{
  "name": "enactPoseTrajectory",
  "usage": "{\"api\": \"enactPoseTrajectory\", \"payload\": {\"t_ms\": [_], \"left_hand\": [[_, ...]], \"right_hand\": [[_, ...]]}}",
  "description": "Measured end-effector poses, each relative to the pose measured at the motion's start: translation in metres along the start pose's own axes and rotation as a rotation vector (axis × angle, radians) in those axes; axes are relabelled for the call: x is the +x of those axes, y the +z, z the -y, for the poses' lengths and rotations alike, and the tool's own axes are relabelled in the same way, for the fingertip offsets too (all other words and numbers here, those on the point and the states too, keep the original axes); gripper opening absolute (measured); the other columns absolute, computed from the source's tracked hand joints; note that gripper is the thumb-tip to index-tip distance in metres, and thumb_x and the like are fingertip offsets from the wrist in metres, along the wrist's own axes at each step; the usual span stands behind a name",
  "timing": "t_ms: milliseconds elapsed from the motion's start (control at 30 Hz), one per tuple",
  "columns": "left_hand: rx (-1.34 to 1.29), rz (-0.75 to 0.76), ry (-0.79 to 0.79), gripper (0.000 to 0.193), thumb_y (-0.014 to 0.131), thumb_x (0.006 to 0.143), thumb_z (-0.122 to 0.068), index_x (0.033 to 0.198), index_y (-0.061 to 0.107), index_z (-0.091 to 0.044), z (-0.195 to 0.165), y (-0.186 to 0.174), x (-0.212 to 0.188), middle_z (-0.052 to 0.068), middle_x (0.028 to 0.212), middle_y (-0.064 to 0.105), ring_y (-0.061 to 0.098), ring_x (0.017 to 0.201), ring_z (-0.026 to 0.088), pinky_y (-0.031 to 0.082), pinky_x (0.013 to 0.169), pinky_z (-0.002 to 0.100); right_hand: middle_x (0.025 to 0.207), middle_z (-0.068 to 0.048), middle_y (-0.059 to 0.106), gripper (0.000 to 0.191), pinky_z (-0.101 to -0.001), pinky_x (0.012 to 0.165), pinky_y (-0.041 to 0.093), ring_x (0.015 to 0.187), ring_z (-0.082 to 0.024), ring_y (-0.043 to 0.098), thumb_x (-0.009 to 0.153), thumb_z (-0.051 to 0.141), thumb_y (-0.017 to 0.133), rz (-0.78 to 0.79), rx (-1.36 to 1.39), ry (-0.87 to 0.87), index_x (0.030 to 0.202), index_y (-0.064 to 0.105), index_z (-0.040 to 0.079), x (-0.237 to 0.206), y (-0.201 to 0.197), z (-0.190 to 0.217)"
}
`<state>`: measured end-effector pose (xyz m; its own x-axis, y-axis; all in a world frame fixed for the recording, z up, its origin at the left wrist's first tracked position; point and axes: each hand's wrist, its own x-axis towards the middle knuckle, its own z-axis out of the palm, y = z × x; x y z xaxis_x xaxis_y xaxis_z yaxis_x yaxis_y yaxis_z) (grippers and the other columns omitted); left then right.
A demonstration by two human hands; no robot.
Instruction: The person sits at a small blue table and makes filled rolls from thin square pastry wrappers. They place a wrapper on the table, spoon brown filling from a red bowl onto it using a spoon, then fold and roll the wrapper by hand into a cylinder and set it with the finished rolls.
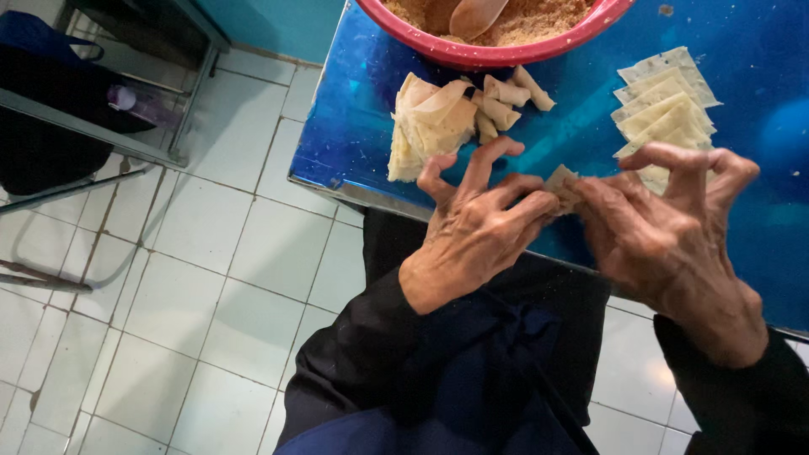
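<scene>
My left hand (476, 227) and my right hand (666, 227) meet over the near edge of a blue table (354, 135), both pinching one small pale dough wrapper (560, 184) between the fingertips. The wrapper is mostly hidden by my fingers. Just beyond my left hand lies a heap of loose wrappers (428, 125) with several rolled pastries (506, 97) beside it. Behind my right hand, flat square wrappers (666, 105) lie overlapping in a row.
A pink bowl (497, 52) of brown crumbly filling with a wooden spoon (472, 17) stands at the table's far side. To the left is a white tiled floor (211, 278) and a metal-framed bench (93, 126) with dark bags.
</scene>
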<state>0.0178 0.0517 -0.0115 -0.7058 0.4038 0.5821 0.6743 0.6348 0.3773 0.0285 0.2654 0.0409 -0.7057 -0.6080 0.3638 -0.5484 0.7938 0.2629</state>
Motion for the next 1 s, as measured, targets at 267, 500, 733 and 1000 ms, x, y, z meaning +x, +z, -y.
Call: {"api": "enactPoseTrajectory", "payload": {"t_ms": [267, 500, 733, 1000], "left_hand": [[-0.031, 0.014, -0.045, 0.020, 0.073, 0.095, -0.018, 0.114, 0.069, -0.023, 0.000, 0.001, 0.003, -0.008, 0.103, 0.071, 0.045, 0.140, 0.022, 0.021, 0.106, 0.059], [0.002, -0.029, -0.039, 0.016, 0.074, 0.092, -0.018, 0.108, 0.069, -0.021, -0.003, 0.002, 0.008, -0.006, 0.107, 0.066, 0.045, 0.134, 0.025, 0.021, 0.104, 0.060], [0.003, 0.027, -0.022, 0.013, 0.077, 0.089, -0.024, 0.099, 0.069, -0.020, 0.000, -0.002, 0.009, -0.006, 0.108, 0.064, 0.046, 0.130, 0.024, 0.021, 0.105, 0.062], [0.044, -0.014, -0.009, 0.014, 0.078, 0.097, -0.026, 0.107, 0.071, -0.020, 0.002, 0.003, 0.008, -0.007, 0.107, 0.065, 0.045, 0.130, 0.021, 0.019, 0.105, 0.057]], "right_hand": [[0.104, 0.007, 0.076, 0.015, -0.0507, 0.100, 0.026, 0.128, -0.021, 0.050, 0.094, 0.023, 0.077, 0.117, 0.214, 0.009, 0.109, 0.079, 0.020, -0.001, 0.020, -0.017], [0.102, 0.003, 0.075, 0.019, -0.0527, 0.113, 0.027, 0.127, -0.020, 0.053, 0.089, 0.025, 0.079, 0.160, 0.461, 0.088, 0.105, 0.077, 0.015, -0.004, 0.044, -0.030], [0.111, 0.002, 0.077, 0.023, -0.0541, 0.110, 0.025, 0.136, -0.025, 0.050, 0.086, 0.022, 0.079, 0.155, 0.355, 0.058, 0.108, 0.077, 0.015, -0.010, 0.037, -0.027], [0.106, 0.001, 0.076, 0.020, -0.0525, 0.104, 0.025, 0.132, -0.026, 0.050, 0.087, 0.030, 0.083, 0.097, 0.309, 0.047, 0.102, 0.080, 0.016, -0.005, 0.021, -0.020]]}}
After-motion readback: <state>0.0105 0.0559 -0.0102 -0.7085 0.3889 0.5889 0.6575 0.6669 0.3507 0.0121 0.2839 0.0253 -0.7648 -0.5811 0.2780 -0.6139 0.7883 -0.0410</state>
